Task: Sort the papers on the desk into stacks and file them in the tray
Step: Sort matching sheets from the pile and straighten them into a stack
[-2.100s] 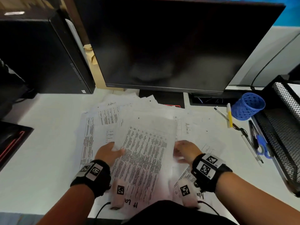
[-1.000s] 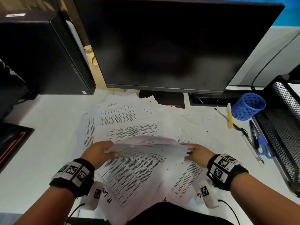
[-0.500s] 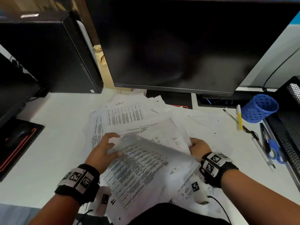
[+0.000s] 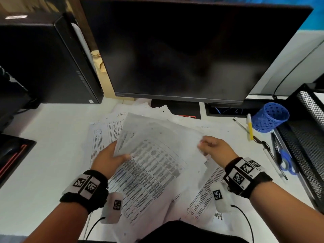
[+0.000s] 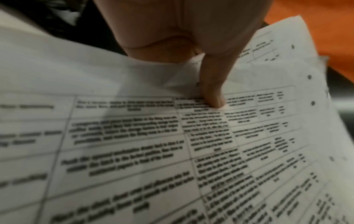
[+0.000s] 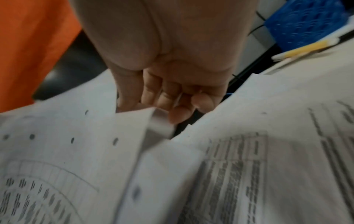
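Sorting step: your left hand [image 4: 109, 157] and right hand [image 4: 214, 148], fingers pinching lifted sheets [image 4: 157, 146] at frame centre. Next: square the edges, carry to tray [image 4: 306, 137], right edge.

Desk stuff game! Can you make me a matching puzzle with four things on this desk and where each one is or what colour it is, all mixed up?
Things:
1. pen cup
2. monitor
3. mesh tray
4. lifted sheets

Clues:
A. black, at the desk's right edge
B. held between the left hand and the right hand
C. blue, lying on its side
D. dark screen, behind the papers

Pairs: 1-C, 2-D, 3-A, 4-B
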